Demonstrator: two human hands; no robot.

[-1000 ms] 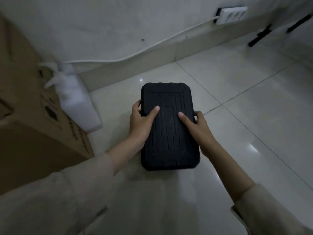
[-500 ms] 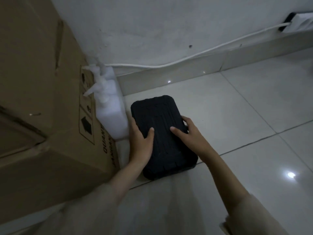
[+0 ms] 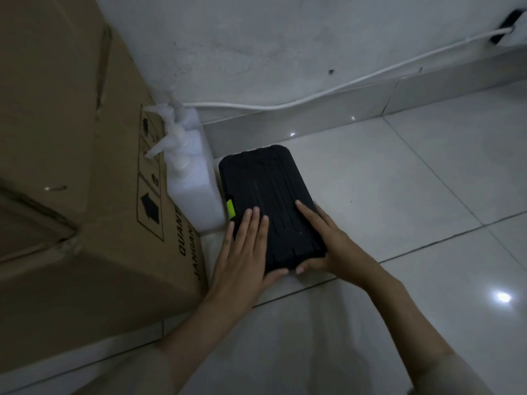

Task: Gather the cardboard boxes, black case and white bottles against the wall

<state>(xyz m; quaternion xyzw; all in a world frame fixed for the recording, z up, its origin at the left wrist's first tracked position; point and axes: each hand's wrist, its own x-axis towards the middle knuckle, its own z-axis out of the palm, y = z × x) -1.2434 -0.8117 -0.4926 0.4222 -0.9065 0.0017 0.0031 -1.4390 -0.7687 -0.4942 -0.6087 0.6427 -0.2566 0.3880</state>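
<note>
Black case [image 3: 268,192]: ribbed hard shell with rounded corners, lying flat on the tiled floor [image 3: 399,209], long axis running near to far. Its far end lies close to the skirting board [image 3: 313,121] at the foot of the wall [image 3: 285,47]; whether the two touch cannot be told. A green tab [image 3: 230,208] shows on its left edge.

Left hand [image 3: 245,252]: flat, fingers extended and together, palm resting on the near-left part of the case lid, thumb along the near edge. It presses on the case and does not enclose it.

Right hand [image 3: 322,240]: spread over the near-right corner of the case, fingers on the lid, thumb curled under the near edge, holding that corner.

White bottles [image 3: 191,172]: two pump-top bottles, one behind the other, upright, just left of the case and against the cardboard box [image 3: 71,166]. The far bottle stands by the wall.

Cardboard box: large, brown, printed with handling symbols and partial lettering, filling the left of the scene, its far side at the wall.

White cable [image 3: 342,89]: runs along the wall above the skirting, rising to the far right.
</note>
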